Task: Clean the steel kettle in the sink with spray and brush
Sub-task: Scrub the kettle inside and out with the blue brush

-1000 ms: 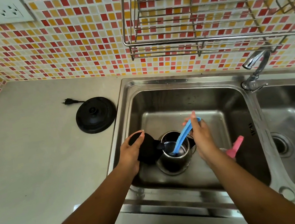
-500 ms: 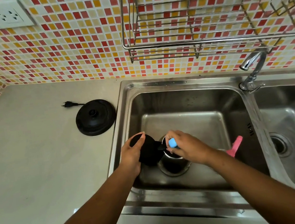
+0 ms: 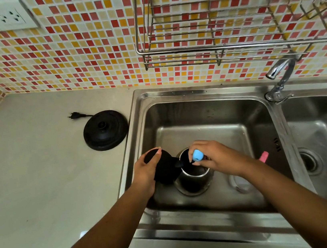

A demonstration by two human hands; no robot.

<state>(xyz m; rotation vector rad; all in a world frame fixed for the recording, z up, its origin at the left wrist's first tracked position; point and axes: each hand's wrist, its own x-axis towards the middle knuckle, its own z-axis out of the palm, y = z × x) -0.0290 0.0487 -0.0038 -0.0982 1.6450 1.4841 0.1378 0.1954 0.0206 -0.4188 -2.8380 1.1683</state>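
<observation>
The steel kettle (image 3: 194, 179) stands upright in the sink's (image 3: 175, 94) left basin. It is rigid and likely wet and slick, so its black lid (image 3: 166, 169), clasped by the left hand (image 3: 145, 173), looks the safest hold. The right hand (image 3: 215, 157) grips the blue brush (image 3: 197, 155), head down inside; any water there I can't make out.

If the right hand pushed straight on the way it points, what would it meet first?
Probably the black lid, held back by the left hand: the right hand, gripping the blue brush, points left over the steel kettle. Depth is unclear; angled down, the kettle's rim comes first.
</observation>
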